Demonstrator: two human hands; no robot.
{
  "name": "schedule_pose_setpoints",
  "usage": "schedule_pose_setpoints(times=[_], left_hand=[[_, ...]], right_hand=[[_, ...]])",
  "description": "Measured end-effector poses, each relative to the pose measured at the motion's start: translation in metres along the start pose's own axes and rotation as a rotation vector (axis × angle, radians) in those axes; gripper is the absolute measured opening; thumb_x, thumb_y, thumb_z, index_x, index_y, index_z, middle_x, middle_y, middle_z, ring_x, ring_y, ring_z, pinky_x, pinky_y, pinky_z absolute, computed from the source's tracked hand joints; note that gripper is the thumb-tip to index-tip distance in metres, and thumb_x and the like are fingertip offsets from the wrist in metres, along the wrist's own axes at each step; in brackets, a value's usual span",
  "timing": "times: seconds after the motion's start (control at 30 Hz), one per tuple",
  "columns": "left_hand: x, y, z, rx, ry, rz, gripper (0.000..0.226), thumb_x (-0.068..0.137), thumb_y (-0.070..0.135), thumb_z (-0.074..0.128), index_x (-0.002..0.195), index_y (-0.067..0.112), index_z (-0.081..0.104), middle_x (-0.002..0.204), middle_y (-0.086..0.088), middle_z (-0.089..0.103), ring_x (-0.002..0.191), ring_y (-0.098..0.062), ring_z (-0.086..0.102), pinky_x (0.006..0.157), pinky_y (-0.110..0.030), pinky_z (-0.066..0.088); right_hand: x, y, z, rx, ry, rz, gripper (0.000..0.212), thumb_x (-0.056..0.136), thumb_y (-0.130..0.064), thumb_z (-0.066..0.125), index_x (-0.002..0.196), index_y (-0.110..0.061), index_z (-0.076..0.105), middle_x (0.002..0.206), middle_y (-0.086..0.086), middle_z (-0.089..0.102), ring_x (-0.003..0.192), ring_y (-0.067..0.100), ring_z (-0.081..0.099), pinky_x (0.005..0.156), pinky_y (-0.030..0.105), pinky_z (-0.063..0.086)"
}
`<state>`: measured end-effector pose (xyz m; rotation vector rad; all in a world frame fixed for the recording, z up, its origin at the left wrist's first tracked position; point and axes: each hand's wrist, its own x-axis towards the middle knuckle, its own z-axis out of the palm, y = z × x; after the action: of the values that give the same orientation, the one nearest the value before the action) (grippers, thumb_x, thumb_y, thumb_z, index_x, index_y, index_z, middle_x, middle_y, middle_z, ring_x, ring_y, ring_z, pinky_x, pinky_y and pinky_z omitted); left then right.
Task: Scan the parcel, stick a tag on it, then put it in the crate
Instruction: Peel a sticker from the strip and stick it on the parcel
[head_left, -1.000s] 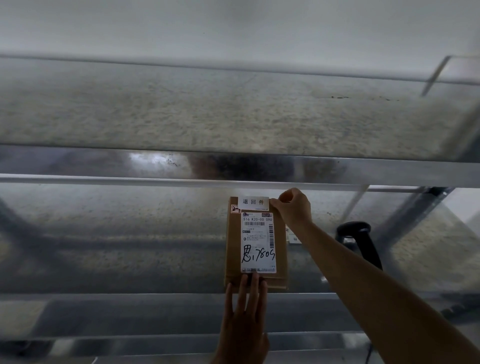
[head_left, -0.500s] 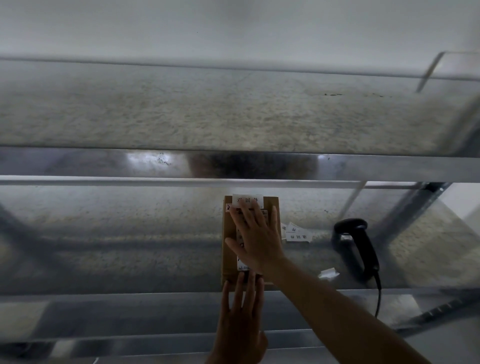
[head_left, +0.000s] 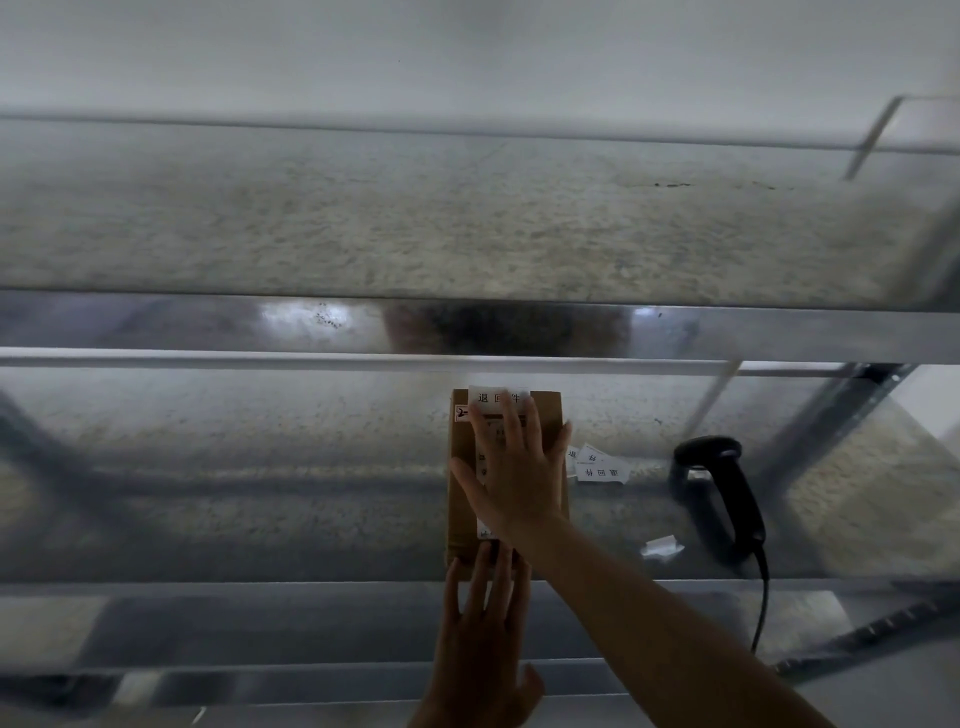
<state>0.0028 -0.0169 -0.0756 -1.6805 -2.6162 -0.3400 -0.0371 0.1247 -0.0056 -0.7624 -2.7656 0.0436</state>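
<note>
Parcel, a flat brown carton on the shelf, looks light and stiff; right hand spread flat pressing the tag, left hand fingers bracing near edge; lift by long edges.

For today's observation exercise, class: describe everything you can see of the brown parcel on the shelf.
The parcel is a flat, rectangular brown cardboard package lying face up on the speckled shelf, its long side running away from the viewer. A white tag with printed characters sits at its far edge, above a mostly hidden white shipping label. The right hand presses flat across its top; the left hand's fingertips touch its near edge.
</note>
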Motion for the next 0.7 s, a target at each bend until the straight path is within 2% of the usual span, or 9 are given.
schedule_pose_setpoints(times=[0.13,0.23,0.3,0.43,0.53,0.6,0.7], left_hand=[[0.001,0.003,-0.002,-0.02,-0.006,-0.022,0.106,0.039,0.058,0.062,0.133,0.012,0.043,0.142,-0.011,0.034,0.129,-0.028,0.032,0.101,-0.048,0.023],[0.001,0.001,-0.002,-0.006,0.0,-0.001,0.107,0.039,0.059,0.064,0.133,0.012,0.043,0.144,-0.012,0.033,0.13,-0.029,0.032,0.101,-0.049,0.022],[0.001,-0.002,-0.001,0.012,0.011,0.017,0.107,0.04,0.059,0.065,0.133,0.011,0.042,0.145,-0.013,0.031,0.131,-0.03,0.031,0.102,-0.05,0.023],[0.003,-0.007,0.0,0.018,-0.001,0.004,0.11,0.046,0.063,0.061,0.139,0.011,0.036,0.148,-0.014,0.029,0.134,-0.031,0.028,0.107,-0.052,0.031],[0.005,-0.007,0.002,0.004,0.0,-0.001,0.112,0.047,0.062,0.061,0.142,0.01,0.032,0.151,-0.014,0.025,0.136,-0.032,0.024,0.105,-0.051,0.024],[0.004,-0.006,0.002,0.01,0.003,-0.004,0.112,0.046,0.062,0.061,0.141,0.01,0.032,0.15,-0.015,0.026,0.135,-0.032,0.025,0.103,-0.051,0.022],[-0.001,-0.005,0.006,0.017,0.055,0.013,0.105,0.047,0.058,0.062,0.138,0.011,0.039,0.148,-0.014,0.029,0.135,-0.03,0.027,0.11,-0.052,0.011]], right_hand=[[0.0,0.007,0.002,-0.001,-0.034,-0.035,0.073,0.085,-0.067,0.013,0.15,-0.035,0.01,0.161,0.005,0.004,0.147,0.032,-0.001,0.109,0.065,-0.004],[-0.002,0.02,0.001,0.014,-0.008,-0.064,0.07,0.089,-0.06,0.023,0.149,-0.024,0.026,0.158,0.006,0.021,0.146,0.029,0.015,0.112,0.065,0.011],[-0.005,0.034,0.001,-0.004,0.005,-0.077,0.069,0.092,-0.057,0.026,0.147,-0.017,0.029,0.156,0.006,0.026,0.144,0.026,0.022,0.112,0.063,0.017],[-0.013,0.062,-0.003,0.002,0.022,-0.008,0.074,0.093,-0.06,0.01,0.148,-0.014,0.026,0.156,0.005,0.026,0.144,0.025,0.022,0.115,0.055,0.006],[-0.021,0.075,-0.003,0.054,0.006,0.079,0.081,0.089,-0.064,0.005,0.15,-0.013,0.019,0.158,0.007,0.019,0.145,0.027,0.016,0.116,0.054,0.004],[-0.029,0.08,-0.002,0.159,-0.005,0.11,0.088,0.085,-0.071,0.014,0.152,-0.013,0.01,0.159,0.009,0.009,0.146,0.028,0.011,0.117,0.056,0.007],[-0.045,0.082,-0.002,0.404,-0.122,-0.01,0.112,0.073,-0.072,0.049,0.15,-0.022,-0.014,0.159,0.006,-0.012,0.146,0.031,0.002,0.116,0.056,0.015]])
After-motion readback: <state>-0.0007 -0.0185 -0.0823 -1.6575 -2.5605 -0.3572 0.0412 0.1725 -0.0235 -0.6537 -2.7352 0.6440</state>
